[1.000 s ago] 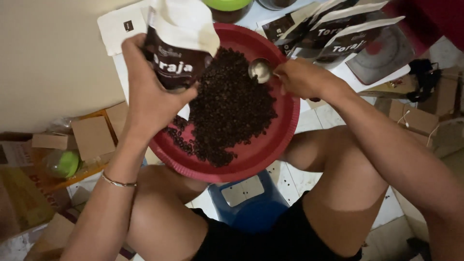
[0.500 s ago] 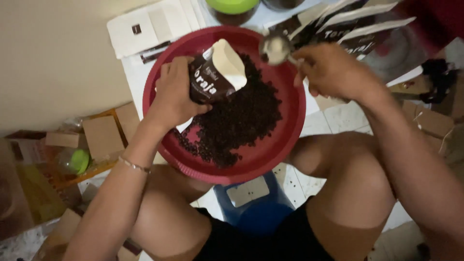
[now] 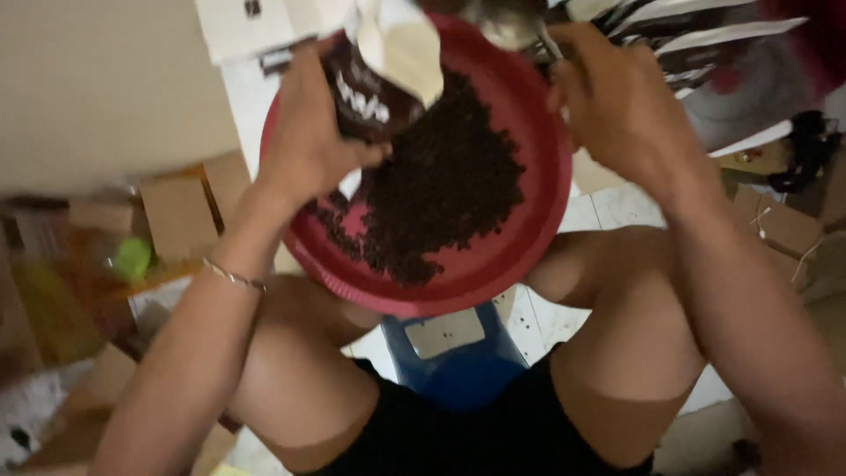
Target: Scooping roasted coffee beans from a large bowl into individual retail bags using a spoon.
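A big round red tray (image 3: 520, 256) rests over my knees and holds a heap of dark coffee beans (image 3: 445, 189). My left hand (image 3: 308, 132) grips a dark brown pouch with a cream inside (image 3: 388, 66), tilted over the tray's far left part. My right hand (image 3: 621, 101) holds a metal spoon (image 3: 511, 22) at the tray's far rim, just right of the pouch mouth. The picture is blurred by motion.
A blue stool (image 3: 454, 357) shows between my thighs. More dark and white pouches (image 3: 670, 35) lie at the far right. Cardboard boxes (image 3: 176, 211) and a green object (image 3: 132, 257) sit on the floor at left. White papers (image 3: 247, 26) lie beyond the tray.
The pouch has tilted over and come nearer the tray's middle. The spoon has lifted off the beans to the far rim beside the pouch mouth. The view has shifted down.
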